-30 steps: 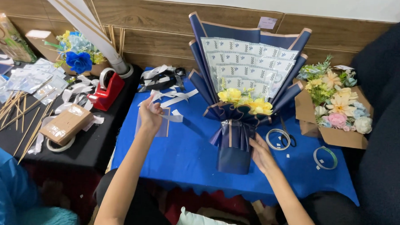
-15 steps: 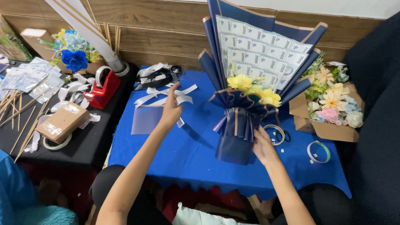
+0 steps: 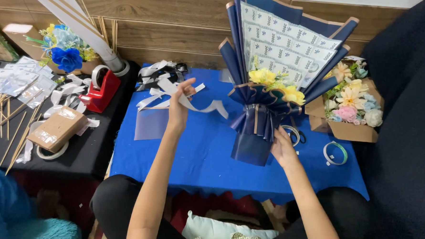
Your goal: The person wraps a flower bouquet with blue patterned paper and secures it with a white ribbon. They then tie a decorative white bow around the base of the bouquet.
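Wood panelling runs behind 2 low tables, a black one on the left and a blue-covered one in the middle. On the black table lie thin wooden sticks, clear packets, a brown cardboard box resting on a roll of tape, and a red tape dispenser; a small blue and yellow flower arrangement stands at the back.

Over the blue table the left hand is raised, fingers pinched closed on a white ribbon. The ribbon passes through the fingertips and trails rightward in a loose curl, hanging above the cloth toward the bouquet. More white ribbon bows lie just behind the hand, and a translucent sheet lies flat below it.

Right of the ribbon stands a bouquet wrapped in navy paper, fanned banknotes at its back and yellow flowers in front. The right hand rests against the lower right side of the navy wrap, fingers loosely curved and touching the paper; whether they truly grip it I cannot tell. Beside that hand lie 2 tape rolls, a pale one and a green-edged one. At the far right a brown box of pastel flowers sits on the cloth.
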